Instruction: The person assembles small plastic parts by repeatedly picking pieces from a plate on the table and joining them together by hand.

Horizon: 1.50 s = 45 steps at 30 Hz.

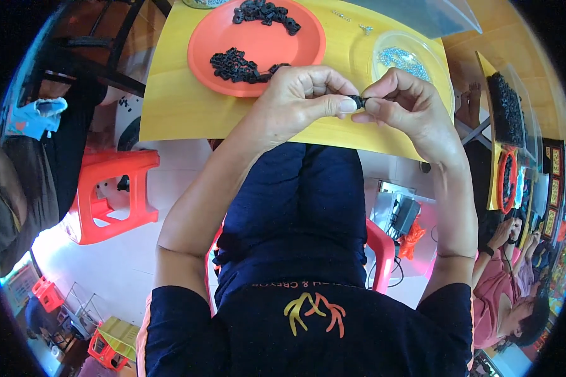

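Black piece [359, 101]: small, pinched at the fingertips just over the near edge of the yellow tabletop [170, 110]; fine shape too small to tell.
Axis: roughly crosswise, left to right, as far as its small size lets me judge.
Left hand [295, 103]: thumb and forefinger gripping the piece from its left.
Right hand [412, 110]: thumb and forefinger closed at the piece's right end; whether they grip it or something finer, cannot tell.
Key relation, my judgement: piece directly between the two pinches, both hands about equally near, so alignment along that crosswise line matters most.
Red plate [273, 47]: beyond the left hand, bearing black heaps.
Clear tub [383, 41]: beyond the right hand, silvery bits [404, 61] inside.
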Each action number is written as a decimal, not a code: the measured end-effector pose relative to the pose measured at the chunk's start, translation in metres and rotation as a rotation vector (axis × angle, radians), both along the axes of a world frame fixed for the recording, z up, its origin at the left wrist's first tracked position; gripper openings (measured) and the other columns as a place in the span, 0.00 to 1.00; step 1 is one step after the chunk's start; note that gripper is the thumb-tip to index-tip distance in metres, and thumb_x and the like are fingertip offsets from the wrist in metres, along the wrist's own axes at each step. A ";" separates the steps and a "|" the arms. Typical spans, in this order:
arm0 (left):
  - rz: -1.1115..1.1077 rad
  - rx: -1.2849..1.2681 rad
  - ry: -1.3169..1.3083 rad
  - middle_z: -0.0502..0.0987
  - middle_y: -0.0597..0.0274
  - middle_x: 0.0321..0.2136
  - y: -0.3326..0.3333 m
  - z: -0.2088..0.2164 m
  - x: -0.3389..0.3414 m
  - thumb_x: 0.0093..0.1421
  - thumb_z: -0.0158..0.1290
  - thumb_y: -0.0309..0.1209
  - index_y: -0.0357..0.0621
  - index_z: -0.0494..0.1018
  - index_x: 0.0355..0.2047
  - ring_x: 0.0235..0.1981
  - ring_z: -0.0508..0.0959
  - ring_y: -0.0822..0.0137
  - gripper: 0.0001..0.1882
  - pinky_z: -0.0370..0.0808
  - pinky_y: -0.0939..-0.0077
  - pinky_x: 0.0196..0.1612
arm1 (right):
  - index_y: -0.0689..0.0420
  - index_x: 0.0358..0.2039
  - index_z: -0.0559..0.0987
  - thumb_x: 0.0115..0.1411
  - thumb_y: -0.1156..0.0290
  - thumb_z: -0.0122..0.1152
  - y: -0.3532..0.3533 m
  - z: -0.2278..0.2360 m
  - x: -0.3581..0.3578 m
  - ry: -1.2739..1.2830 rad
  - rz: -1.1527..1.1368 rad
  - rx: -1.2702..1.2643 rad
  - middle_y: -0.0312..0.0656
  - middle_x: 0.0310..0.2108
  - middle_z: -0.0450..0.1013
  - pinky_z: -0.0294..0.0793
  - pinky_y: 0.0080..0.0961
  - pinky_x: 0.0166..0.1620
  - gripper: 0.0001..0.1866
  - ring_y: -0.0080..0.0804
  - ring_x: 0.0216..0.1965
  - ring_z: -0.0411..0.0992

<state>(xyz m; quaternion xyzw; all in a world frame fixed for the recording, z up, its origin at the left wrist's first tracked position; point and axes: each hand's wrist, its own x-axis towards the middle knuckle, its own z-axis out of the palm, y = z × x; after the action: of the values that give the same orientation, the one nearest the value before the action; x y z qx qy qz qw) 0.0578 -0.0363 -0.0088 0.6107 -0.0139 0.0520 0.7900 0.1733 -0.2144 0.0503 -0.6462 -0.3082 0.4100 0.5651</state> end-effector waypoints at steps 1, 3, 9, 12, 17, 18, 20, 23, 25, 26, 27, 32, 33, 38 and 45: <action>0.000 0.000 0.000 0.79 0.63 0.31 -0.001 0.000 -0.001 0.59 0.56 0.25 0.35 0.75 0.39 0.34 0.78 0.75 0.09 0.75 0.80 0.41 | 0.63 0.33 0.75 0.57 0.77 0.62 0.000 -0.002 -0.001 -0.011 -0.009 0.008 0.35 0.30 0.73 0.75 0.18 0.40 0.05 0.26 0.34 0.77; 0.027 0.026 0.008 0.79 0.64 0.31 -0.004 -0.001 -0.003 0.59 0.56 0.25 0.36 0.76 0.39 0.33 0.77 0.76 0.08 0.74 0.81 0.40 | 0.63 0.33 0.75 0.57 0.77 0.62 0.001 0.003 -0.003 -0.064 -0.014 -0.044 0.35 0.29 0.74 0.74 0.17 0.39 0.05 0.22 0.33 0.75; 0.166 0.382 -0.090 0.78 0.65 0.30 -0.009 0.002 -0.003 0.57 0.57 0.23 0.35 0.76 0.37 0.33 0.76 0.77 0.07 0.73 0.81 0.40 | 0.64 0.32 0.75 0.56 0.77 0.62 0.005 0.003 0.001 -0.237 0.005 -0.167 0.35 0.29 0.74 0.72 0.15 0.37 0.05 0.17 0.32 0.72; 0.165 0.306 -0.073 0.78 0.64 0.30 -0.010 0.002 -0.001 0.57 0.56 0.22 0.34 0.75 0.36 0.33 0.75 0.77 0.06 0.72 0.80 0.40 | 0.64 0.32 0.75 0.56 0.77 0.61 0.007 0.000 0.000 -0.320 0.004 -0.194 0.35 0.28 0.74 0.72 0.16 0.36 0.05 0.17 0.31 0.72; 0.186 0.280 -0.040 0.78 0.64 0.30 -0.010 -0.005 -0.002 0.58 0.55 0.23 0.35 0.75 0.35 0.34 0.75 0.77 0.05 0.72 0.80 0.40 | 0.65 0.31 0.76 0.55 0.75 0.61 0.013 -0.006 -0.014 -0.550 -0.067 -0.194 0.36 0.24 0.74 0.71 0.17 0.32 0.06 0.15 0.28 0.70; 0.179 0.237 -0.031 0.78 0.64 0.30 -0.010 -0.006 -0.002 0.58 0.55 0.23 0.34 0.75 0.35 0.34 0.75 0.77 0.05 0.72 0.80 0.40 | 0.65 0.30 0.76 0.55 0.75 0.61 0.013 -0.007 -0.015 -0.578 -0.080 -0.148 0.36 0.24 0.74 0.71 0.17 0.32 0.06 0.15 0.28 0.70; 0.176 0.271 -0.041 0.78 0.64 0.31 -0.007 -0.006 -0.002 0.58 0.55 0.23 0.34 0.75 0.35 0.34 0.75 0.77 0.06 0.72 0.80 0.41 | 0.66 0.30 0.76 0.55 0.76 0.61 0.013 -0.007 -0.017 -0.607 -0.094 -0.103 0.37 0.24 0.74 0.71 0.17 0.32 0.06 0.16 0.28 0.70; 0.172 0.303 -0.034 0.78 0.64 0.31 -0.006 -0.003 -0.003 0.58 0.55 0.23 0.34 0.75 0.36 0.34 0.76 0.77 0.06 0.72 0.80 0.41 | 0.65 0.29 0.76 0.56 0.77 0.60 0.013 -0.008 -0.016 -0.468 -0.125 -0.095 0.36 0.24 0.74 0.71 0.17 0.31 0.05 0.15 0.27 0.70; 0.166 0.299 -0.021 0.78 0.64 0.31 -0.006 -0.001 -0.003 0.58 0.56 0.23 0.34 0.75 0.36 0.34 0.76 0.77 0.07 0.73 0.81 0.41 | 0.65 0.29 0.76 0.56 0.77 0.60 0.011 -0.006 -0.012 -0.428 -0.098 -0.110 0.35 0.23 0.74 0.70 0.16 0.30 0.04 0.15 0.26 0.69; 0.147 0.283 0.001 0.78 0.64 0.31 -0.006 -0.001 -0.003 0.57 0.56 0.24 0.34 0.75 0.36 0.34 0.76 0.77 0.07 0.73 0.81 0.41 | 0.65 0.29 0.76 0.56 0.77 0.60 0.010 -0.006 -0.012 -0.428 -0.099 -0.111 0.35 0.23 0.74 0.70 0.16 0.30 0.04 0.15 0.26 0.69; 0.129 0.269 0.024 0.78 0.64 0.31 -0.005 -0.001 -0.002 0.57 0.57 0.24 0.34 0.75 0.36 0.34 0.76 0.76 0.08 0.73 0.81 0.41 | 0.65 0.29 0.76 0.56 0.77 0.60 0.009 -0.006 -0.012 -0.432 -0.081 -0.122 0.35 0.23 0.74 0.69 0.15 0.30 0.04 0.14 0.26 0.69; 0.064 0.171 0.038 0.78 0.65 0.31 -0.003 -0.002 0.003 0.57 0.57 0.25 0.35 0.75 0.37 0.34 0.76 0.77 0.09 0.73 0.81 0.41 | 0.64 0.30 0.77 0.56 0.77 0.61 0.007 -0.004 -0.008 -0.439 -0.069 -0.103 0.35 0.24 0.74 0.69 0.15 0.30 0.04 0.15 0.26 0.70; 0.060 0.170 0.036 0.78 0.65 0.31 -0.003 -0.003 0.004 0.58 0.57 0.25 0.35 0.75 0.38 0.34 0.76 0.77 0.09 0.73 0.81 0.41 | 0.64 0.30 0.77 0.56 0.76 0.62 0.007 0.001 -0.004 -0.321 -0.048 -0.104 0.36 0.25 0.74 0.70 0.16 0.31 0.04 0.17 0.27 0.71; 0.027 0.057 -0.029 0.77 0.64 0.34 -0.002 0.003 0.004 0.58 0.57 0.25 0.37 0.76 0.37 0.37 0.76 0.75 0.07 0.72 0.81 0.43 | 0.62 0.36 0.77 0.56 0.69 0.67 0.000 -0.004 0.011 0.274 0.005 -0.054 0.36 0.27 0.72 0.81 0.33 0.42 0.12 0.21 0.28 0.72; 0.065 0.333 -0.325 0.72 0.57 0.48 0.000 0.010 0.001 0.58 0.56 0.24 0.41 0.76 0.37 0.53 0.70 0.67 0.07 0.65 0.69 0.56 | 0.62 0.43 0.74 0.57 0.63 0.65 -0.006 -0.027 0.005 0.614 0.167 0.038 0.35 0.31 0.71 0.83 0.36 0.38 0.19 0.20 0.29 0.72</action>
<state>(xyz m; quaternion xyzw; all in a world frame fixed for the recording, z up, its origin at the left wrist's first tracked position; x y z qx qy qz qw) 0.0588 -0.0365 0.0014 0.7164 -0.1297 0.1720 0.6636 0.1780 -0.2203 0.0236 -0.4542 -0.1828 0.6250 0.6080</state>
